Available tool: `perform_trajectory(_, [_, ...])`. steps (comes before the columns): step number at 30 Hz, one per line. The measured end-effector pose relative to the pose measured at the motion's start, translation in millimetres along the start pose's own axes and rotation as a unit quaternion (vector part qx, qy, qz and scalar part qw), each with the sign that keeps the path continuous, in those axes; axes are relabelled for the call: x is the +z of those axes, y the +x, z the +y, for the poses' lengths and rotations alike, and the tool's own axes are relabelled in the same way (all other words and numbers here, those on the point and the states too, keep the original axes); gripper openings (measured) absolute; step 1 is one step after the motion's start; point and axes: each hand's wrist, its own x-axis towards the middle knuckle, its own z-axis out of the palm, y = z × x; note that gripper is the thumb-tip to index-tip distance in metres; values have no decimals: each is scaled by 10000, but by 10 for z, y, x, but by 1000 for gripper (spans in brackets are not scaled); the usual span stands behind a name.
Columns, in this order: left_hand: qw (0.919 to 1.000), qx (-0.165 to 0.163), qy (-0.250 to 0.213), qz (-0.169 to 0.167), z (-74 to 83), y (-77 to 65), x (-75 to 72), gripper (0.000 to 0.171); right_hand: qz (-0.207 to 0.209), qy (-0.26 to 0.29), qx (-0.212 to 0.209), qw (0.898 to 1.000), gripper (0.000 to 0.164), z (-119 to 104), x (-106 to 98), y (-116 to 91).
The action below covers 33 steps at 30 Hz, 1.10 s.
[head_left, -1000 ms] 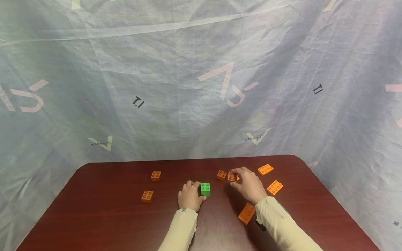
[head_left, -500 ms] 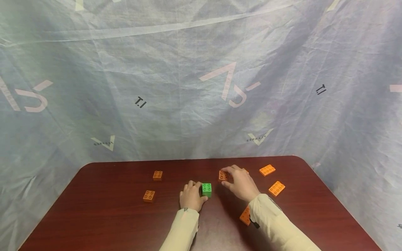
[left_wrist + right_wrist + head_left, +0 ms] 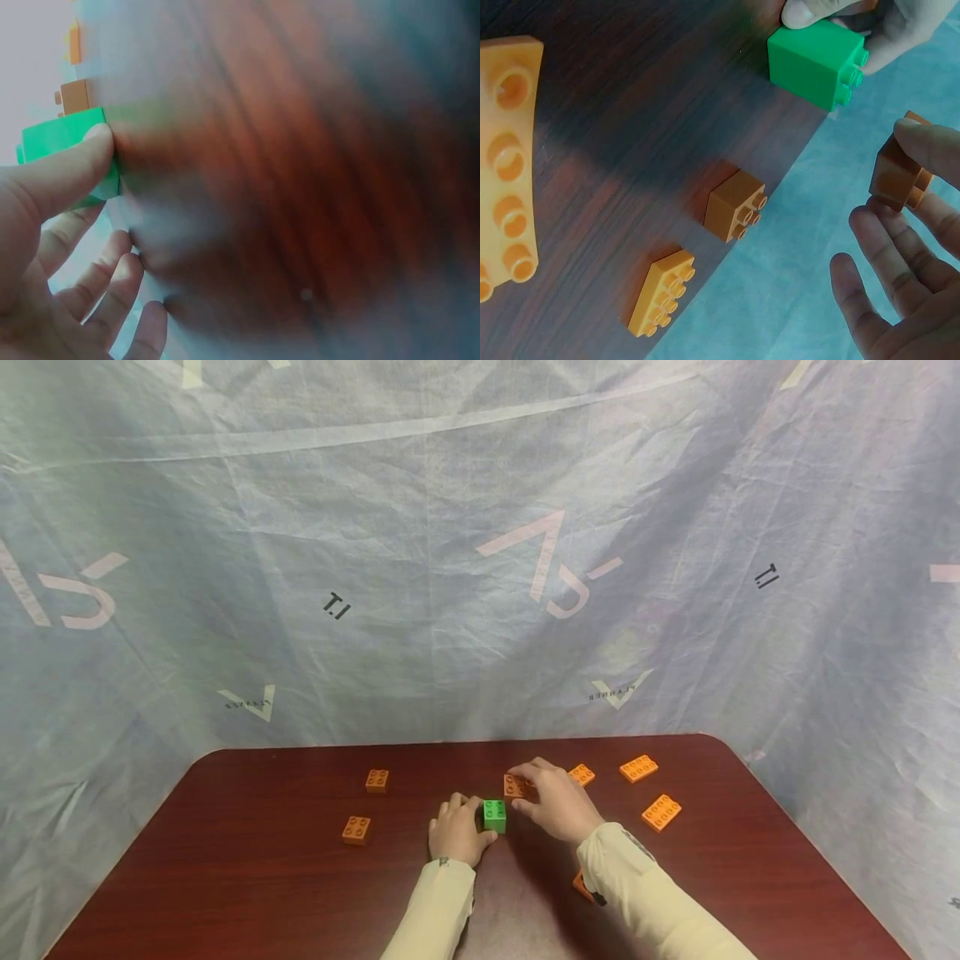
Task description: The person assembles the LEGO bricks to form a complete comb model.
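Backdrop is a creased grey cloth (image 3: pixel 420 560) with printed lettering, behind a dark red-brown table (image 3: pixel 247 877). From left, two brown bricks (image 3: pixel 356 830) lie well apart from the left hand (image 3: pixel 456 835), which holds an upright green brick (image 3: pixel 494 816) between thumb and finger; near that brick's right side, the right hand (image 3: pixel 558 802) pinches a small brown brick (image 3: pixel 892 171). Farther right lie four orange bricks (image 3: pixel 662 812), one partly hidden by the right sleeve (image 3: pixel 637 877).

Green block (image 3: pixel 494 818) obstructs left of right grip (image 3: pixel 557 802); room behind.
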Motion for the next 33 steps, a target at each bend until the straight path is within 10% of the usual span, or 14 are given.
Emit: perform_trajectory(33, [10000, -68, -48, 12, 39, -31, -54, 51, -737, -418, -542, 9949, 37, -124, 186, 102])
